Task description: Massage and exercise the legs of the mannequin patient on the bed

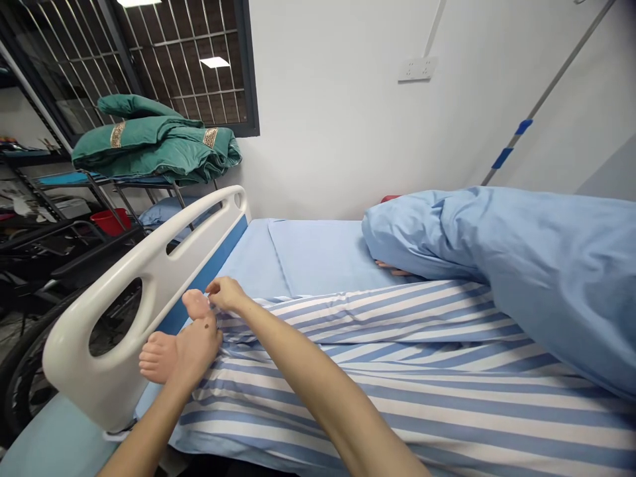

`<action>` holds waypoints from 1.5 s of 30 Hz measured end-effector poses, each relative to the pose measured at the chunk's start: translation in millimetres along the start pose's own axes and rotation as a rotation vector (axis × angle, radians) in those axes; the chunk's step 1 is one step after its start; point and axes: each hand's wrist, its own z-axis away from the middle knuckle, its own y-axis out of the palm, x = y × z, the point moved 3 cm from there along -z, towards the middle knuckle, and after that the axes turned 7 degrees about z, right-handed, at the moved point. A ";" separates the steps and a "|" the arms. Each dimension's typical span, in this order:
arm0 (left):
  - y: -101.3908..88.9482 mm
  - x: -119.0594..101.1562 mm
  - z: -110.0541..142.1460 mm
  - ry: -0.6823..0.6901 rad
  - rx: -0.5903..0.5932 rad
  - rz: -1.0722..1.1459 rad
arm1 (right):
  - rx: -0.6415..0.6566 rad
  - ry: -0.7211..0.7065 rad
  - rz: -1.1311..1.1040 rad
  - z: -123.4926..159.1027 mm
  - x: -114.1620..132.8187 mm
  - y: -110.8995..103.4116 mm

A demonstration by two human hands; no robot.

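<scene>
My left hand (201, 341) is curled around the manikin's bare foot (161, 358), just beside the white bed footboard (112, 351), lower left of frame. Right hand (227, 295) pinches the striped blue-and-white fabric (348, 351) at the ankle, fingers nearly closed.

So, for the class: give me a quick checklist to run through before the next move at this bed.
1. Right hand on the striped trouser leg: ok, fingers pinch the cloth near the foot.
2. Left hand on the foot: cannot tell, since hand and foot overlap and the grip is unclear.
3. White bed rail: ok, raised beside the foot.
4. Blue blanket: ok, bunched up clear of the lower legs.
5. Bed brakes: cannot tell, not in view.
</scene>
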 end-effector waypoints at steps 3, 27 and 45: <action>5.4 -0.8 10.1 0.068 -0.012 -0.056 | -0.006 -0.044 0.004 16.6 -6.9 0.8; 63.4 -64.6 -51.0 -0.095 -0.260 0.711 | -0.268 0.154 0.072 75.6 -76.0 -54.5; 106.3 -190.9 -28.2 0.116 -0.085 0.912 | -0.417 0.195 -0.205 145.9 -135.9 -139.3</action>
